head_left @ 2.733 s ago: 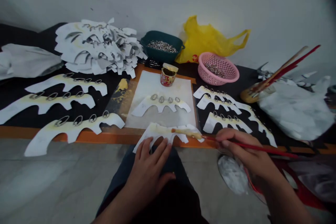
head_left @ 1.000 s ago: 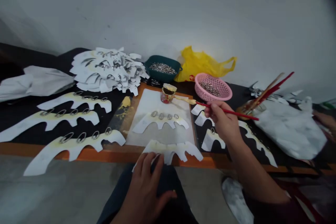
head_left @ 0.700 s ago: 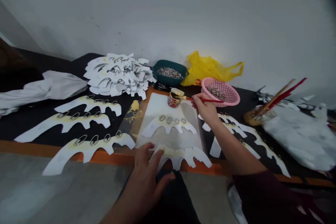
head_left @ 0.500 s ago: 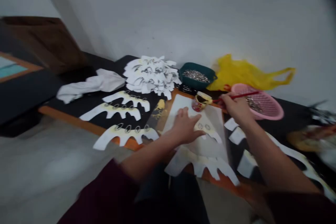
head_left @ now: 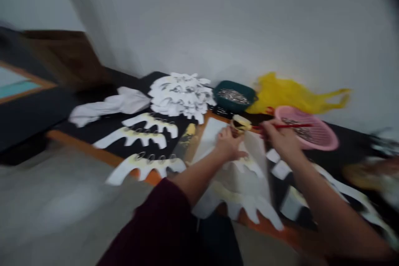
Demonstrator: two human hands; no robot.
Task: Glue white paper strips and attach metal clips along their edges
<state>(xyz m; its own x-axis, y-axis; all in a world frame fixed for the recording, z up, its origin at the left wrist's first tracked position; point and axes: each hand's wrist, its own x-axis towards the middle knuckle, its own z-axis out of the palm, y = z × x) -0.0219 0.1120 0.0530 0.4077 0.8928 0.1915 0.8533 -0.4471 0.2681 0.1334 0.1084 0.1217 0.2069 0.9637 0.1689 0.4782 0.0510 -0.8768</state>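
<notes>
A small glue-smeared can stands on the pale board, its lower part hidden behind my left hand. The fingers of that hand close around the can's near side, and the thumb points to the right. My right hand grips a red-handled brush, whose tip end reaches the can's mouth. Under and below my left hand lie white scalloped cutouts with yellowish glued edges. More such cutouts, carrying wire rings, lie to the left.
Behind are a stack of white cutouts, a green basket of metal pieces, a yellow plastic bag and a pink basket. A white cloth lies left. An orange-brown edge borders the black table.
My left hand has moved up and right from the board onto the can. The brush, still in my right hand, has come to lie more level. The camera view has shifted slightly.
</notes>
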